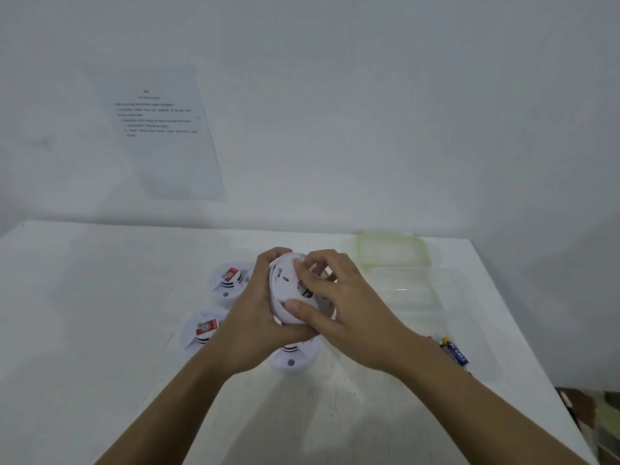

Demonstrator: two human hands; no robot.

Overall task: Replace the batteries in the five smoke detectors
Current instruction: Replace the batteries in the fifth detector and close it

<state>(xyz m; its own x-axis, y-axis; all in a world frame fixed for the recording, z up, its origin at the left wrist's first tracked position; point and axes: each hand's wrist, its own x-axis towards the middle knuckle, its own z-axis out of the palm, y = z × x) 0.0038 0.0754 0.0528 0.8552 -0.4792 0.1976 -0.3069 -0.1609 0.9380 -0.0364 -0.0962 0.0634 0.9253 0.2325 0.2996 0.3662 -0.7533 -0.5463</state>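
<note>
Left hand [255, 317] grips the detector [285, 290], right hand [342, 307] grasps its back; a slipping twist could drop it onto the table [100, 297].

A white, round held smoke detector [285, 297] stands tilted on edge above the bench [100, 297], its back toward the camera. The far detector [229, 280] and left detector [203, 330] lie flat with red labels. The near detector [292, 360] is partly hidden. Blue batteries [457, 353] lie to the right.
</note>
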